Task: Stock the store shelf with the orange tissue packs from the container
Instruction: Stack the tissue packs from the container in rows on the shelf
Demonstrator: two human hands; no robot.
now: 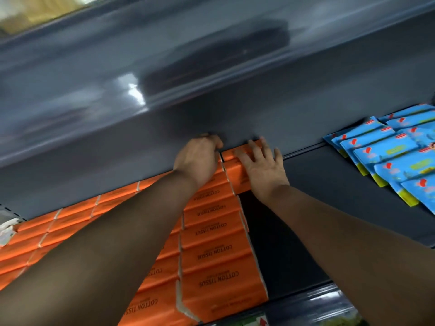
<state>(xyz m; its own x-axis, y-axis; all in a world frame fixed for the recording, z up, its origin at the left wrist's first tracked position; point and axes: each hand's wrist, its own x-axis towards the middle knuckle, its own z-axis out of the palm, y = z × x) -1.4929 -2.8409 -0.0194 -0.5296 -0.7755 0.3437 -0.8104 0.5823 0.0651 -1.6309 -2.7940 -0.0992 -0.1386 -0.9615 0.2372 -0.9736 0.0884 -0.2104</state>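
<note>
Rows of orange tissue packs (211, 250) marked COTTON TISSUE fill the left and middle of a dark grey shelf (329, 184). At the back of the shelf lies one more orange pack (235, 170), to the right of the rows. My right hand (261, 165) rests flat on top of this pack with its fingers spread. My left hand (200, 156) reaches to the back of the shelf just left of that pack, fingers bent down over the rear end of the row. What its fingertips touch is hidden.
Several blue wipe packs (395, 156) lie fanned out at the right end of the shelf. A bare dark strip of shelf (282, 250) runs between the orange rows and the blue packs. The shelf above (164, 78) hangs close overhead.
</note>
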